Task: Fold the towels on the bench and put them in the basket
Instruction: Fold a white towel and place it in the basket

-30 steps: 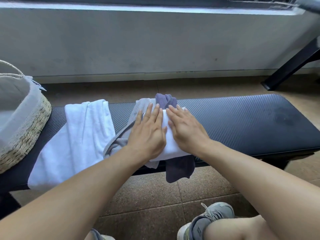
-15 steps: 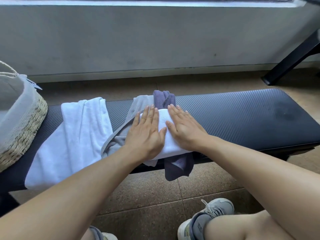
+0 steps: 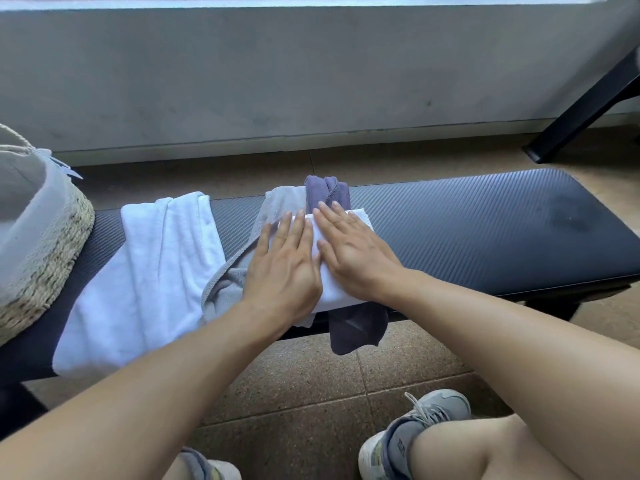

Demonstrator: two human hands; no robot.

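Both hands are down flat here, the left hand (image 3: 282, 268) and the right hand (image 3: 353, 252) side by side with fingers straight, no grip closed on anything, just palms pressing the small folded white towel (image 3: 358, 220) against the tabletop (image 3: 485, 233). This looks like the smoothing stage of the fold, and to do it well the pressure wants to run outward from the gap between the thumbs toward the far edge past the fingertips, so the crease sets without dragging the layers underneath. That's the catch: straight under the palms lie a grey towel (image 3: 225, 289), spilling out left of the left hand, and a dark purple towel (image 3: 356, 327) hanging off the near edge below the right wrist and poking out beyond the fingertips. Pushing too hard could bunch those two up, I'd say, so a light sweep is the safer call. Further left of the left hand, a bigger white towel (image 3: 149, 271) is draped across the tabletop, unfolded. Out at the far left sits the woven basket (image 3: 45, 268) with a pale cloth liner; only part of its inside shows and no towel is visible there, so the putting-away looks yet to come.
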